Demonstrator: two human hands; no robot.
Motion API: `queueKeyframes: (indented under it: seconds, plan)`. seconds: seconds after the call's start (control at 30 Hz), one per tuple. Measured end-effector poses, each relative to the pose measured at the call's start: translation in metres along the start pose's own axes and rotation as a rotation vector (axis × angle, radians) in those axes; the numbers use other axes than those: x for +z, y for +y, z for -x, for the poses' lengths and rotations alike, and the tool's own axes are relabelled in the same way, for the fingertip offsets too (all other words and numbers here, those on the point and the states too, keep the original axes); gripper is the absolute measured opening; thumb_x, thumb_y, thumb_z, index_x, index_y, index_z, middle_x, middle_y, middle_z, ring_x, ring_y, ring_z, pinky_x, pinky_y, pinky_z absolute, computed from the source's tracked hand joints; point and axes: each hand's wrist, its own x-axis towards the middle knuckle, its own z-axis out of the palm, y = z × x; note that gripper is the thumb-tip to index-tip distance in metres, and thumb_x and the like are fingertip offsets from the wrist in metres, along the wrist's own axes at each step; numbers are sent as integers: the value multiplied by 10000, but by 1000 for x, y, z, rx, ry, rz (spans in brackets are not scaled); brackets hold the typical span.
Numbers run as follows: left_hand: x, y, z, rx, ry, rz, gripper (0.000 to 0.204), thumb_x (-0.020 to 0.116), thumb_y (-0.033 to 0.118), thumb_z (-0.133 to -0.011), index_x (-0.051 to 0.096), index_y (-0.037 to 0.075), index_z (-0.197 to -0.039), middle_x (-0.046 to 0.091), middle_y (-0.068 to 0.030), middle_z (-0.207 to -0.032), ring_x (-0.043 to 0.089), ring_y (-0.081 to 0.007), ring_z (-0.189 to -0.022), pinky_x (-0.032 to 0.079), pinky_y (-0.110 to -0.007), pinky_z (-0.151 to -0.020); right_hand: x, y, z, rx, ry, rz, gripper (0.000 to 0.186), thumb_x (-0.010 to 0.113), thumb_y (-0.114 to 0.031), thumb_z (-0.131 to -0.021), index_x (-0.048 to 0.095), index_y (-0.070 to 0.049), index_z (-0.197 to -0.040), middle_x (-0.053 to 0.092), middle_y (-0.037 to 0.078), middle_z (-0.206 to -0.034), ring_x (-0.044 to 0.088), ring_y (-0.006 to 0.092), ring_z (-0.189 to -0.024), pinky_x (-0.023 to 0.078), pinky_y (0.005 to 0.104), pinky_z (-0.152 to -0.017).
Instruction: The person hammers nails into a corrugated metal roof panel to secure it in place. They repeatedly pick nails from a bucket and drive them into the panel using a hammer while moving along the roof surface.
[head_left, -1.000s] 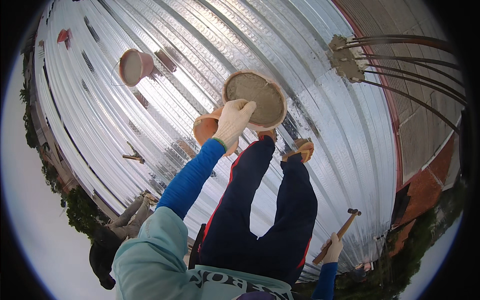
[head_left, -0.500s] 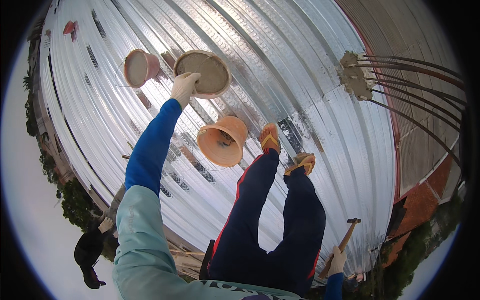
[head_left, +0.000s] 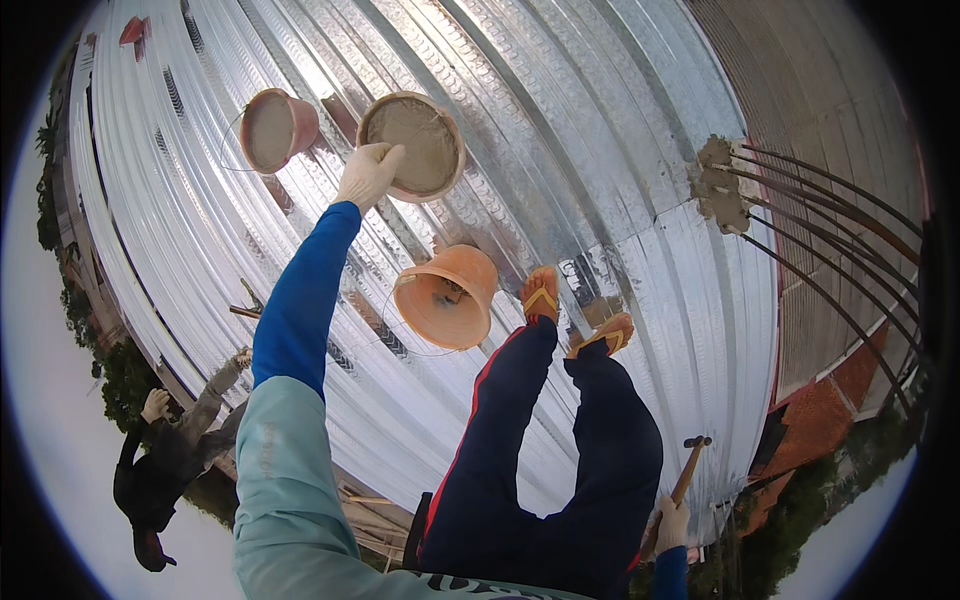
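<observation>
My left hand (head_left: 370, 178), in a pale work glove, reaches forward with its fingers closed at the near rim of an orange-brown bucket (head_left: 459, 135). Grey wet mortar (head_left: 415, 135) fills that bucket almost to the brim. Whether the fingers grip the rim or a wire handle is hard to make out. Down at the lower right, my gloved right hand (head_left: 672, 525) is wrapped round the wooden handle of a hammer (head_left: 689, 472), whose dark head points away from me.
Ribbed metal decking (head_left: 560, 130) lies underfoot. A smaller mortar-filled bucket (head_left: 304, 125) stands farther left; an orange bucket (head_left: 472, 272) lies tipped near my feet. Bent rebars (head_left: 830, 215) rise from a mortar patch (head_left: 720, 185) at right. Another person (head_left: 165, 470) is at lower left.
The mortar bucket's opening now shows rounder, with my left hand still at its rim. More of the other person's body has come into view at lower left. My right hand keeps the hammer.
</observation>
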Motion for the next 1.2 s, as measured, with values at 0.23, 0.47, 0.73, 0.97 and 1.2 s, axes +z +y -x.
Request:
queueKeyframes:
  seconds: [0.23, 0.47, 0.73, 0.97, 1.2]
  plan:
    - [1, -10, -7, -13, -79, -38, 525, 608, 420, -1076, 773, -78, -1095, 735, -150, -803, 697, -208, -756, 529, -399, -736, 12, -34, -1, -11, -39, -63, 222, 712, -230, -1001, 545, -92, -951, 569, 42, -656, 597, 198, -452, 475, 377, -392]
    - [42, 32, 44, 171, -64, -417, 402, 641, 320, -1021, 684, 20, -1284, 762, -282, -1026, 729, -496, -995, 570, -593, -888, 67, -110, 5, 35, -165, -221, 280, 739, -302, -1016, 567, -82, -1029, 587, 36, -710, 611, 186, -512, 519, 371, -450]
    - [44, 147, 58, 283, -205, -445, 515, 759, 286, -961, 667, -1, -1379, 714, -238, -1334, 647, -446, -1278, 508, -551, -1093, 133, -210, -5, 100, -421, -441, 319, 748, -333, -1022, 579, -72, -1093, 613, 49, -764, 625, 189, -558, 538, 366, -493]
    - [26, 300, -29, 349, -187, -363, 452, 711, 324, -1004, 716, 29, -1346, 751, -222, -1299, 697, -420, -1236, 537, -511, -1069, 152, -270, 9, 163, -542, -610, 325, 753, -331, -1026, 587, -69, -1122, 614, 46, -783, 626, 181, -589, 540, 364, -520]
    - [-5, 434, -101, 501, -278, -344, 438, 694, 292, -1042, 726, 9, -1375, 768, -226, -1320, 732, -384, -1253, 560, -447, -1080, 181, -313, -4, 242, -527, -738, 279, 756, -293, -1019, 589, -71, -1043, 600, 37, -763, 617, 187, -583, 534, 370, -526]
